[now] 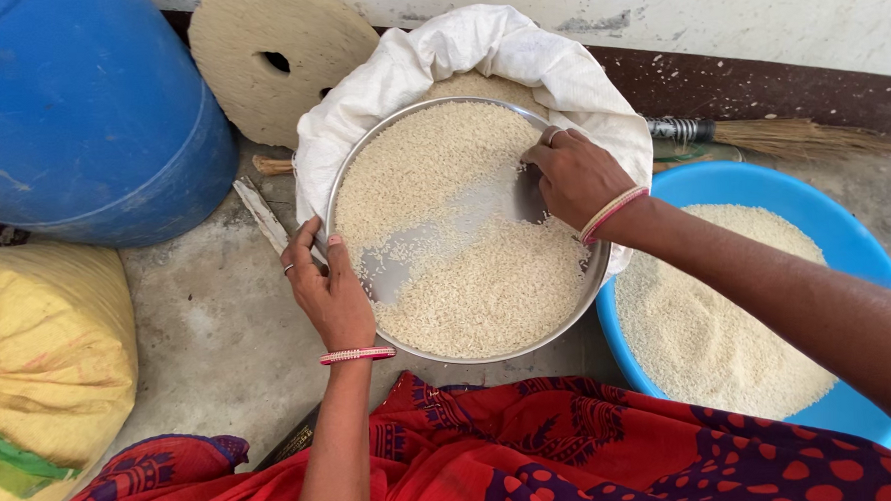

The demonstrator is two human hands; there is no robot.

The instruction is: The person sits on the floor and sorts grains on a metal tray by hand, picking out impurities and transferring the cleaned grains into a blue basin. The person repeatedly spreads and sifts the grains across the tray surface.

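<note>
A round steel plate (490, 354) full of white rice grains (487, 289) is held over an open white sack (477, 44). My left hand (329, 291) grips the plate's near left rim, thumb inside. My right hand (575, 178) rests inside the plate at its far right, fingers curled down among the grains. A bare streak of metal runs across the middle of the plate between two patches of rice. More rice shows in the sack behind the plate.
A blue basin (846, 248) holding rice stands at the right. A big blue drum (79, 116) and a round board (267, 58) are at the back left, a yellow sack (45, 358) at the left, a broom (781, 136) by the wall.
</note>
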